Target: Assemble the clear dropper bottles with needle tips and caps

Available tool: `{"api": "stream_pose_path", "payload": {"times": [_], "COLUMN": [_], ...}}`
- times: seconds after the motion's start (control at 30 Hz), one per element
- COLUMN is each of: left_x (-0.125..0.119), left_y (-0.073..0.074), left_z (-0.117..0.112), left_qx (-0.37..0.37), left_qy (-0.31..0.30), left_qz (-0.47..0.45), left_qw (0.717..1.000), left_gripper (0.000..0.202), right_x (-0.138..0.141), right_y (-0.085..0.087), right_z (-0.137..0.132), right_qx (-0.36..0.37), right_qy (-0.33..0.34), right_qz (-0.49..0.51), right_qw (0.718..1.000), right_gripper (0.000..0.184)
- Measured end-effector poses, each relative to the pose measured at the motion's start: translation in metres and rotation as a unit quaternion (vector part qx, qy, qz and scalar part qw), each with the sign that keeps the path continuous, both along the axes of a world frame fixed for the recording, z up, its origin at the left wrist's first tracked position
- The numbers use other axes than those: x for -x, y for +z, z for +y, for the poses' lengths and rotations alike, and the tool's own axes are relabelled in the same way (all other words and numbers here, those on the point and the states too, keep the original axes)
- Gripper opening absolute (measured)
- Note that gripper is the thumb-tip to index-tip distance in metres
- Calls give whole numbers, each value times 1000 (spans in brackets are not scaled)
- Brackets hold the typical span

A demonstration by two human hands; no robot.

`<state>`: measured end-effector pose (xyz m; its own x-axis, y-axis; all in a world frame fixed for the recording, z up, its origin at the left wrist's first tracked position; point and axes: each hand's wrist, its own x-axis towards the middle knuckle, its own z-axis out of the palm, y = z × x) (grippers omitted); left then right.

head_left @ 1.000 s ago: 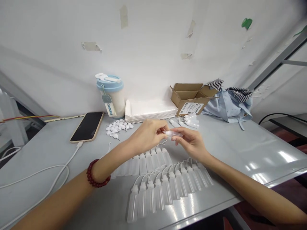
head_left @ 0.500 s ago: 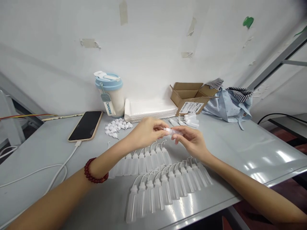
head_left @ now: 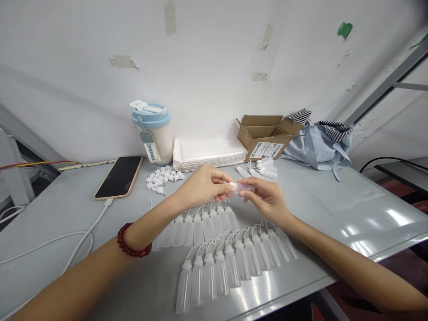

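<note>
Over the middle of the grey table (head_left: 334,209) both hands meet on one small translucent dropper bottle (head_left: 243,186). My right hand (head_left: 267,198) grips its body, fingers curled. My left hand (head_left: 203,185), with a red bead bracelet on its wrist, pinches the bottle's cap end. Below the hands lie two rows of the same capped bottles: a far row (head_left: 200,225) and a near row (head_left: 234,261). A heap of small white caps (head_left: 163,176) sits left of the hands.
At the back stand a blue-lidded tumbler (head_left: 153,131), a stack of white trays (head_left: 209,154), an open cardboard box (head_left: 265,136) and bundled cloth (head_left: 319,142). A phone (head_left: 119,176) on a white cable lies at the left. Loose bottles (head_left: 264,168) lie by the box.
The hands have stayed together on the bottle; my left fingers have shifted slightly along its cap end. The view has drifted a little.
</note>
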<state>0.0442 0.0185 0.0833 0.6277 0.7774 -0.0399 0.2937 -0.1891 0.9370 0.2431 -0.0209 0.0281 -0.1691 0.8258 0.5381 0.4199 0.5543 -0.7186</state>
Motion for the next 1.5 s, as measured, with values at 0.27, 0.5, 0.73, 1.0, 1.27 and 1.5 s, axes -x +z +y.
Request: {"api": "stream_pose_path", "payload": {"times": [0.27,0.5,0.73,1.0,1.27,1.5], "left_x": [-5,-5,-3,-6,-7,-3], "left_y": [-9,-3,0,-1,-3,-1], "left_z": [-8,-7,-1,-8,-10,-3], "left_qx": [-290,-228,-11,-44,-128,20], "left_qy": [4,25,-30,-7,26,-36], "left_qz": [42,54,58,61,65,60], "left_qw": [956,972,998,997,989,997], "left_gripper": [25,18,42,28,19,44], "right_x": [3,1,0,1,1,1], "right_y": [7,8,5,4,9,9], "right_z": [-1,0,0,-2,-1,-2], "right_qx": [83,104,30,30,91,30], "right_qy": [41,28,0,-9,8,-11], "right_qz": [79,105,57,27,63,40], "right_qw": [993,989,998,999,994,999], "right_gripper": [16,18,14,18,19,16]}}
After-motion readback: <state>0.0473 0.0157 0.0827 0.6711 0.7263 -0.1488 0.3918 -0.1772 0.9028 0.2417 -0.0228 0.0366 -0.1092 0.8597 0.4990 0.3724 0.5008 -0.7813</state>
